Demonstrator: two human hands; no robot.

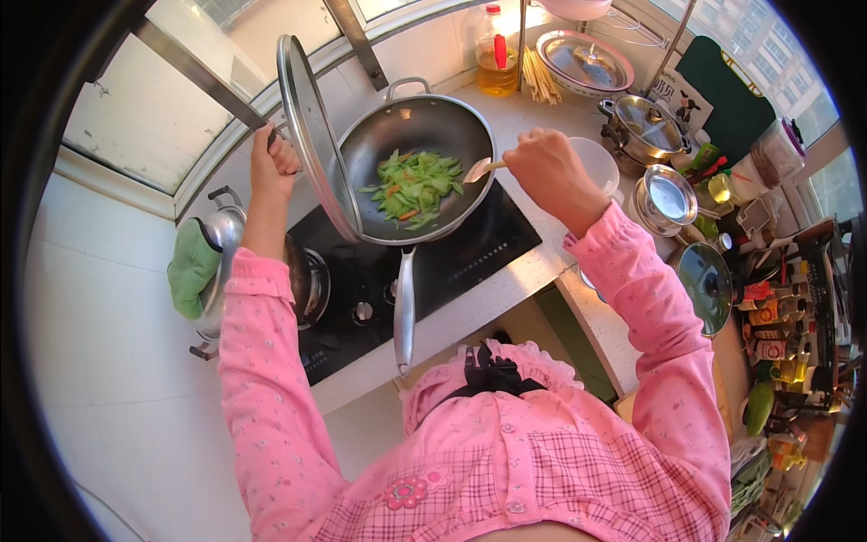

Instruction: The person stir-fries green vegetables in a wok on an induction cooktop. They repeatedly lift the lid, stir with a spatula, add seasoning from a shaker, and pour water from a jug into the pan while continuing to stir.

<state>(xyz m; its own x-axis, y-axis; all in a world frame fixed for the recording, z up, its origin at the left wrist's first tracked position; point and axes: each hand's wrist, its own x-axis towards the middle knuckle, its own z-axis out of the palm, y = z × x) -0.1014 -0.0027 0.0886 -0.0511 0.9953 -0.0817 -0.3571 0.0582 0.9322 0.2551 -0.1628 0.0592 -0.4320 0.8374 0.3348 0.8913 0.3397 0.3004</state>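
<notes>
A wok with a long metal handle stands on the black gas cooktop. Sliced green vegetables with a few orange pieces lie in its bottom. My left hand grips the knob of a glass lid, held nearly upright over the wok's left rim. In my right hand is the handle of a spatula, its pale blade inside the wok just right of the vegetables.
Left of the wok, a lidded metal pot bears a green mitt. Behind stand an oil bottle and a covered basin. To the right are a steel pot, a metal bowl, a glass-lidded pan and seasoning bottles.
</notes>
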